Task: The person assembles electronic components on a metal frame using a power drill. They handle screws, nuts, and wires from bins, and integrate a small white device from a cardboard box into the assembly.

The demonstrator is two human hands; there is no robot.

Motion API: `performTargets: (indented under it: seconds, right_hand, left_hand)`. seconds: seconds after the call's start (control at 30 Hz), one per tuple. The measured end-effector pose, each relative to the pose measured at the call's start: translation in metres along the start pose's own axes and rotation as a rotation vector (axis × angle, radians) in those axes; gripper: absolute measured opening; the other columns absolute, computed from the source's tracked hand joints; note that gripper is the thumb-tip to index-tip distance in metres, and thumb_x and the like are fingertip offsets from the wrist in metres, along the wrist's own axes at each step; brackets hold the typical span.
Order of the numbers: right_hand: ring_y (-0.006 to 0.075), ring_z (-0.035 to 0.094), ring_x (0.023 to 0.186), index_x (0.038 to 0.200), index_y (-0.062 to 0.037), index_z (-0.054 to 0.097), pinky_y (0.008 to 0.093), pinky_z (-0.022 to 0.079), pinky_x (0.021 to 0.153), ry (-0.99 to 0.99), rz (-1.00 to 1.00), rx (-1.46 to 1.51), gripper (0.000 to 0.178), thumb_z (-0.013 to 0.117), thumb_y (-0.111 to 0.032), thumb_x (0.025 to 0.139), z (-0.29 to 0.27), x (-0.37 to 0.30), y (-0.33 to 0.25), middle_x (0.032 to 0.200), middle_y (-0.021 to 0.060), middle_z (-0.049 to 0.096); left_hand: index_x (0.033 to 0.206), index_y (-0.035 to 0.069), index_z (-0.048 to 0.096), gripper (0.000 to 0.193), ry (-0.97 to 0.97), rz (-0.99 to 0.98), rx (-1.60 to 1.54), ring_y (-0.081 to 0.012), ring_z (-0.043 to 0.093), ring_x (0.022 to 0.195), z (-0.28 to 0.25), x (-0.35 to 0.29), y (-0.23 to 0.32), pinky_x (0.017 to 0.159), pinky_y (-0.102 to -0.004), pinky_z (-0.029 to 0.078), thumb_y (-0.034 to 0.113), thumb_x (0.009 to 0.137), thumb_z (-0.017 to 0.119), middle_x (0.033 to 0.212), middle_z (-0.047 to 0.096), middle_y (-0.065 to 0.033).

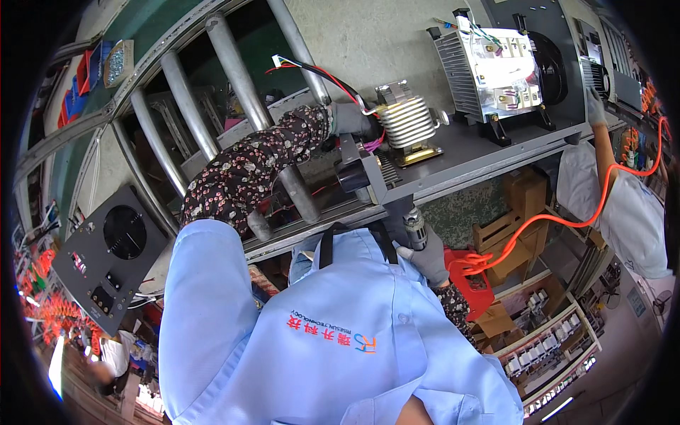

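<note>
We see our left hand (348,119), in a grey glove, at the upper middle of the frame, beside the coiled metal block (407,122) and its loose wires (331,79); its fingertips are hidden by the wires and dark parts, so we cannot tell whether it pinches anything. Our right hand (430,261), also gloved, is just below the frame's centre, its fingers wrapped around a cylindrical tool (416,230); the tool's upper end runs in against the dark edge of the chassis (471,168), where we cannot make out its tip. The coiled block stands on that chassis, left of a finned heat-sink unit (489,67), whose bright face is partly washed out by glare. An orange hose (595,216) loops in from the right, and its end near our right hand is hard to follow. At the upper right, a co-worker's gloved hand (596,111) touches another unit, that person's head out of sight. Steel rollers (237,67) fill the upper left, partly covered by our flowered sleeve (258,159).
</note>
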State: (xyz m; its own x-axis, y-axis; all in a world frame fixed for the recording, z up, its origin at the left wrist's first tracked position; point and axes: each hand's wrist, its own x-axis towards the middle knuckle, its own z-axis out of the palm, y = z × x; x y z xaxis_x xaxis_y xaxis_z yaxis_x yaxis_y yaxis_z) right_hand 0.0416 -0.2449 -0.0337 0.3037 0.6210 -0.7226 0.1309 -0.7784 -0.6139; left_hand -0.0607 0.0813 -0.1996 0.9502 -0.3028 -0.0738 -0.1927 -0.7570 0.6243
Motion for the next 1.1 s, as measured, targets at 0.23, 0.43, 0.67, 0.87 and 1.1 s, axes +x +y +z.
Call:
performTargets:
  seconds: [0.23, 0.43, 0.67, 0.87, 1.1]
  right_hand:
    - [0.0233, 0.06, 0.083, 0.105, -0.004, 0.05, 0.0328, 0.046, 0.073, -0.01, 0.002, 0.03, 0.061, 0.077, -0.028, 0.056, 0.001, 0.0, -0.004, 0.091, 0.0115, 0.061]
    - [0.0165, 0.057, 0.08, 0.106, -0.0015, 0.048, 0.0307, 0.045, 0.072, -0.085, 0.017, -0.019, 0.059, 0.076, -0.022, 0.059, -0.002, 0.002, -0.009, 0.092, 0.0095, 0.059]
    - [0.023, 0.059, 0.075, 0.099, -0.0037, 0.052, 0.0338, 0.046, 0.068, -0.021, -0.012, 0.005, 0.058, 0.078, -0.031, 0.055, 0.002, 0.004, 0.005, 0.083, 0.0107, 0.061]
    - [0.0233, 0.059, 0.072, 0.097, -0.0032, 0.052, 0.0334, 0.046, 0.066, -0.016, -0.016, 0.012, 0.057, 0.078, -0.031, 0.055, 0.004, 0.006, 0.014, 0.081, 0.0106, 0.06]
    - [0.0217, 0.058, 0.073, 0.096, -0.0027, 0.051, 0.0326, 0.045, 0.066, -0.013, 0.001, 0.056, 0.058, 0.079, -0.031, 0.053, 0.003, 0.006, 0.008, 0.081, 0.0103, 0.06]
  left_hand:
    - [0.068, 0.006, 0.054, 0.006, 0.325, 0.107, -0.013, -0.0287, 0.057, 0.062, 0.042, 0.0, -0.018, 0.054, -0.0381, 0.045, 0.011, 0.064, 0.056, 0.065, 0.055, -0.0115]
    - [0.067, 0.005, 0.055, 0.007, 0.328, 0.109, 0.011, -0.029, 0.056, 0.058, 0.054, 0.003, -0.027, 0.052, -0.0383, 0.044, 0.011, 0.064, 0.056, 0.063, 0.055, -0.0119]
    - [0.066, 0.004, 0.055, 0.005, 0.16, 0.026, -0.012, -0.0283, 0.059, 0.063, -0.008, -0.005, 0.008, 0.052, -0.0384, 0.045, 0.009, 0.064, 0.056, 0.065, 0.056, -0.0119]
    - [0.069, 0.004, 0.056, 0.006, 0.23, 0.01, -0.072, -0.0283, 0.059, 0.064, 0.053, -0.001, -0.026, 0.053, -0.0378, 0.046, 0.007, 0.064, 0.056, 0.068, 0.057, -0.0128]
    - [0.072, 0.003, 0.057, 0.01, 0.29, 0.124, 0.109, -0.0281, 0.059, 0.066, 0.091, 0.023, -0.05, 0.056, -0.0379, 0.046, 0.006, 0.062, 0.057, 0.07, 0.058, -0.0125]
